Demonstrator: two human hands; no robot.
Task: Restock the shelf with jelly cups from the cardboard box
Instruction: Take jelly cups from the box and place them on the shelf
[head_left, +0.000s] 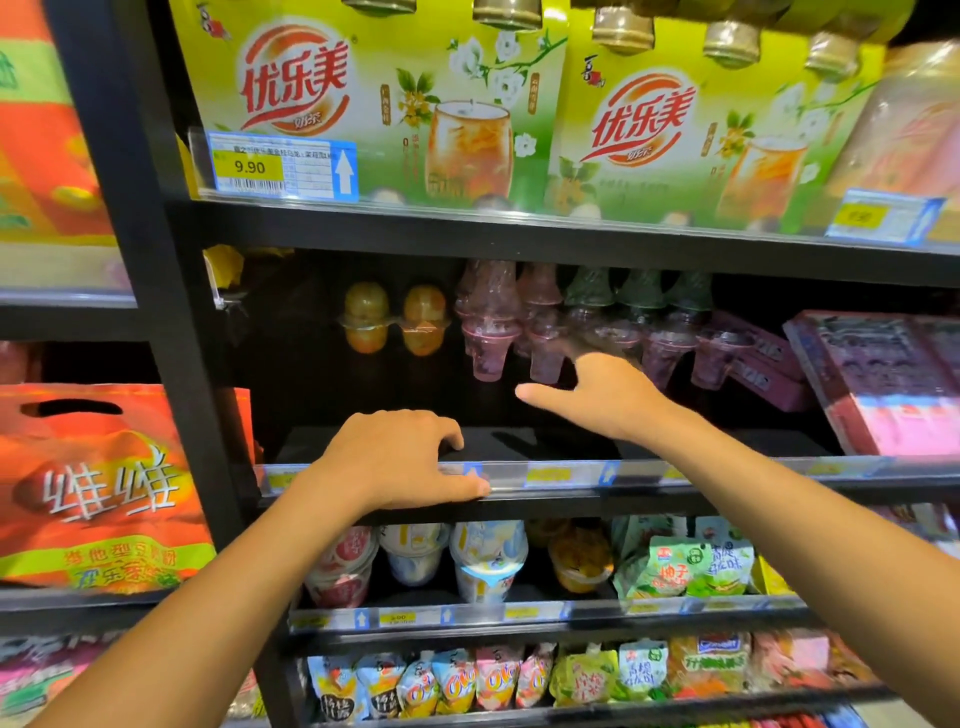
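Note:
The dark middle shelf (571, 488) holds orange jelly cups (395, 319) stacked at the back left, and pink cone-shaped jelly cups (491, 322) with greenish ones beside them. My left hand (410, 462) grips the shelf's front edge, fingers over the rail and thumb under it. My right hand (597, 389) reaches into the shelf with fingers spread, its fingertips blurred at the pink cups; it holds nothing that I can see. No cardboard box is in view.
Green milk-tea packs (363, 104) fill the shelf above. Yoghurt-like cups (488, 561) and snack bags sit on the shelves below. Pink boxes (883, 379) occupy the middle shelf's right end. An orange bag (93, 483) hangs on the left rack.

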